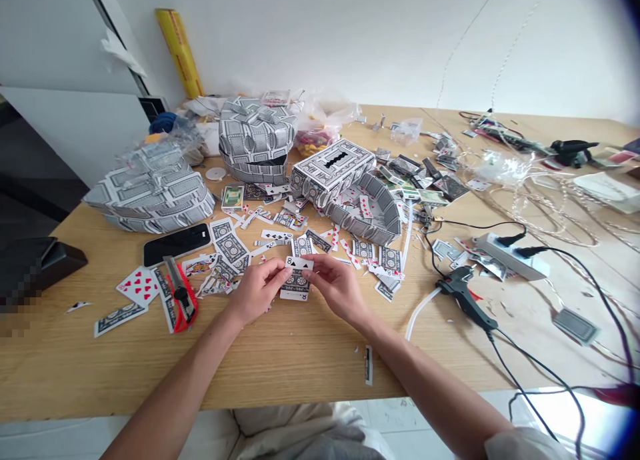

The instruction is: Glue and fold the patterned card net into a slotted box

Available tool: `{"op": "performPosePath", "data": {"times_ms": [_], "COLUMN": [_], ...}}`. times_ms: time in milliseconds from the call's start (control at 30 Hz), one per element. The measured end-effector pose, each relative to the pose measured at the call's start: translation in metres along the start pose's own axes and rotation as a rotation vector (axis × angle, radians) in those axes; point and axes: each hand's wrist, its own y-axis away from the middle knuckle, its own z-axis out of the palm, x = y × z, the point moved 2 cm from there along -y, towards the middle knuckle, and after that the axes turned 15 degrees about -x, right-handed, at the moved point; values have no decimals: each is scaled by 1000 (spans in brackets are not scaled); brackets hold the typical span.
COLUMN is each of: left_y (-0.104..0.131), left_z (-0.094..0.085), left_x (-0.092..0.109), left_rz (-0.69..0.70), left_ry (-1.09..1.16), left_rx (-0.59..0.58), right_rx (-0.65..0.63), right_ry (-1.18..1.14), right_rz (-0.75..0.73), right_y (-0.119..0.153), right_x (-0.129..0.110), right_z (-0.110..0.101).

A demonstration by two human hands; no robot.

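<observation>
Between my two hands is a small cut strip of playing card [299,265] showing an 8 and black spades. My left hand [257,288] pinches its left end, thumb on top. The right end is pinched by my right hand [336,285]. Just beneath the strip, a patterned card piece [295,283] shows its dark back, with a white edge marked Q at the bottom; whether it is joined to the strip I cannot tell. Another patterned card piece [302,245] shows behind the strip. Cut card pieces lie scattered around both hands.
A red utility knife [184,303] and a phone [176,245] lie left. Behind stand woven card boxes [150,190], [257,140] and a card-covered box [334,170] beside an open card tray [367,220]. A glue gun [467,297] with cords and a power strip [513,255] are right.
</observation>
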Motion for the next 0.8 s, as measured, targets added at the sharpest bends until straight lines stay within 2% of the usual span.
{"op": "performPosePath", "data": {"times_ms": [800], "left_y": [-2], "left_z": [1], "left_x": [-2], "left_rz": [7], "left_ry": [16], "left_rx": [5], "right_rx": [7], "right_ry": [3], "right_rz": [4], "right_y": [0], "right_x": [1], "right_z": [0]}}
